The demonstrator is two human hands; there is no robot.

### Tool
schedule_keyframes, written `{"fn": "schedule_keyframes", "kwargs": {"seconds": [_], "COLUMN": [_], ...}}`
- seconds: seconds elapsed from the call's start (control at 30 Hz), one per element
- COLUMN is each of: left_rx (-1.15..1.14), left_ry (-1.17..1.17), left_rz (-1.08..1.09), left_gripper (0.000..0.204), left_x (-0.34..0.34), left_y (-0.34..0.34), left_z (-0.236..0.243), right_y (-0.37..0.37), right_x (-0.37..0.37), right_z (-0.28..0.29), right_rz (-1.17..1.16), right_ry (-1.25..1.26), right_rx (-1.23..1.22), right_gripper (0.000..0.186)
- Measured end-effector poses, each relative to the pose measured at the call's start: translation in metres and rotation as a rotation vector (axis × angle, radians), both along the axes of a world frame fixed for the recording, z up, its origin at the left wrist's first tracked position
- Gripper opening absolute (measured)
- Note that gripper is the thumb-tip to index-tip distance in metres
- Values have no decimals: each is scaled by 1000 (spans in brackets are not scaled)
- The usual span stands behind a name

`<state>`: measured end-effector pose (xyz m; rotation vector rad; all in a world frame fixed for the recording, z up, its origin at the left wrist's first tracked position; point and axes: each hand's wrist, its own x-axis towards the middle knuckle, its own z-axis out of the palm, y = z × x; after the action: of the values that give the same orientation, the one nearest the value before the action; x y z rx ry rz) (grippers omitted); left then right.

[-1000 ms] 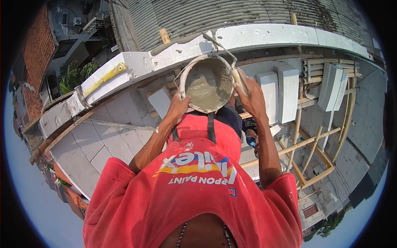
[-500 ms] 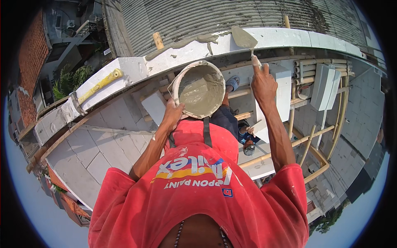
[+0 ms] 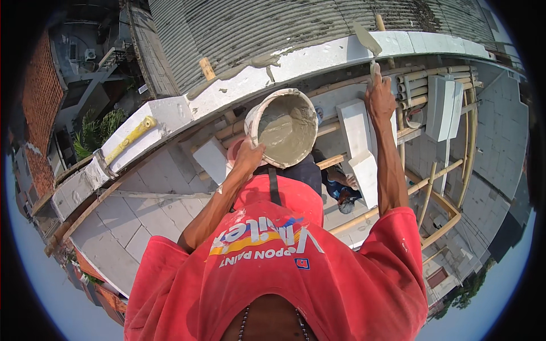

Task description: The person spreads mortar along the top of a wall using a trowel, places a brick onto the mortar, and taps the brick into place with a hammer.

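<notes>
My left hand [image 3: 250,157] grips the near-left rim of a pale round bucket [image 3: 253,120]. Grey wet mortar [image 3: 287,133] lies inside it, and the bucket leans so its mouth faces me. With my right arm stretched forward, my right hand [image 3: 380,99] is closed round the handle of a pointed trowel [image 3: 367,40]. The trowel's blade is over the top of a curving wall of white blocks [image 3: 318,52], seen at a slant. A strip of grey mortar [image 3: 233,71] runs along the wall's far edge, left of the trowel.
A corrugated roof [image 3: 284,23] lies beyond the wall. A yellow pipe [image 3: 131,138] rests on the wall's left part. Bamboo poles [image 3: 435,181] and white blocks [image 3: 446,108] are at the right. Below, a co-worker [image 3: 343,193] has a hand near a white block [image 3: 365,176].
The trowel has moved right along the wall, and its blade has turned to a narrower slant. The bucket has shifted slightly right. Below, the co-worker's white block has moved up beside my right forearm.
</notes>
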<state>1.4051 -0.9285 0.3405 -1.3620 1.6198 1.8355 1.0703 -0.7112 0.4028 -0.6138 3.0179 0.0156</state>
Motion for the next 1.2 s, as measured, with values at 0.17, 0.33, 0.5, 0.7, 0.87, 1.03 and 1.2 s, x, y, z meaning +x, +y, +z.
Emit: {"fn": "schedule_keyframes", "kwargs": {"seconds": [0.17, 0.33, 0.5, 0.7, 0.87, 1.03, 1.2], "left_rx": [-31, -194, -283, -346, -149, 48, 44], "left_ry": [11, 65, 83, 113, 164, 125, 179], "left_rz": [-142, -354, -567, -614, -440, -177, -123], "left_gripper": [86, 85, 84, 83, 72, 65, 66], "left_x": [-24, -55, -74, -84, -87, -88, -75], "left_y": [5, 17, 25, 23, 13, 17, 18], "left_z": [20, 57, 88, 82, 83, 46, 17], "right_y": [50, 83, 48, 53, 107, 124, 108], "right_x": [101, 184, 226, 213, 227, 222, 158], "right_z": [83, 102, 18, 35, 27, 36, 65], "right_rz": [-373, -641, -202, -570, -839, -872, -752], "right_ry": [-523, -1150, -630, -1278, -1628, -1585, -1438], "right_rx": [-605, -692, -351, -679, -1215, -1369, -1407], "right_gripper": [50, 49, 58, 61, 56, 53, 58]}}
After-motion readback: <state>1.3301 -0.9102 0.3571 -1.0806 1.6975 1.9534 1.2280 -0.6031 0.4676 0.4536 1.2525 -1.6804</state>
